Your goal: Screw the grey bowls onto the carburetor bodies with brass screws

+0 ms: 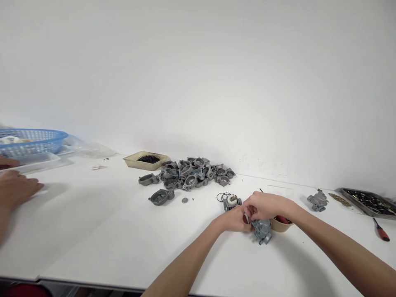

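Observation:
A grey metal carburetor (262, 232) stands on the white table, right of centre. My left hand (235, 219) is closed at its left side, with the fingertips against it. Just above it my right hand (262, 205) has thumb and fingers pinched together; whatever they hold is hidden. Behind my left hand, partly covered, sits a second carburetor body (232, 201) with a white float on top. Thin black rubber rings (222, 196) lie beside it. A tan bowl (281, 225) with small parts and something red stands partly behind my right wrist.
Grey float bowls (188, 173) are heaped near the wall, beside a cream tray (141, 161) of black rings. At right are another carburetor (318, 201), a dark parts tray (368, 202) and a red-handled screwdriver (382, 233). Another person's hands (17, 187) work near a blue basket (51, 141).

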Demonstrator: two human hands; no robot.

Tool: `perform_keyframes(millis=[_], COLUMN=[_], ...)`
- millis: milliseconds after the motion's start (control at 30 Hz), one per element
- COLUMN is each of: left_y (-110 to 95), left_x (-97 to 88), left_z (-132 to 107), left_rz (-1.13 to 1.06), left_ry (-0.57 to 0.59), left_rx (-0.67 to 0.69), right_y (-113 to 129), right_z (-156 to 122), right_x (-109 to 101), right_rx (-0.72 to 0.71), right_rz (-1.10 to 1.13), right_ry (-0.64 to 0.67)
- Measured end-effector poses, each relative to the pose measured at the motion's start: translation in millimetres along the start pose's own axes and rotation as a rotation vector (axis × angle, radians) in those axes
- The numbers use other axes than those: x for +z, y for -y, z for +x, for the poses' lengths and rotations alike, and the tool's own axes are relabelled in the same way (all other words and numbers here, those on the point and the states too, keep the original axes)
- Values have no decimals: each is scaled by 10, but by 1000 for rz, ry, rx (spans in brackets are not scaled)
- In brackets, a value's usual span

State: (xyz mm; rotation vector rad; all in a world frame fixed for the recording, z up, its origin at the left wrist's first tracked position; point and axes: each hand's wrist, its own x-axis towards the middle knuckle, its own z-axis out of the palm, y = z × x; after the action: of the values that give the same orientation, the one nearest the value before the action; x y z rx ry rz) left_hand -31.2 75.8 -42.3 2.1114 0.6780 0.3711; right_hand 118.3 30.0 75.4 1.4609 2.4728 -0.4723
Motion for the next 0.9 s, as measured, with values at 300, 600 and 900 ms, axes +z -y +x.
perform_keyframes(millis=[300,600,900], left_y=[19,2,16], left_x=[4,-4,-6], left_z=[4,-9,-7], left_rz=[-16,-23,-18], left_ry=[12,17,13], left_rx=[20,24,31], right_y=[-9,-47,-61], right_z=[-55,-57,-66], right_x=[12,27,27], right_rx=[-40,-71,-61], right_rz=[62,114,136], right_ry=[-52,-70,-63])
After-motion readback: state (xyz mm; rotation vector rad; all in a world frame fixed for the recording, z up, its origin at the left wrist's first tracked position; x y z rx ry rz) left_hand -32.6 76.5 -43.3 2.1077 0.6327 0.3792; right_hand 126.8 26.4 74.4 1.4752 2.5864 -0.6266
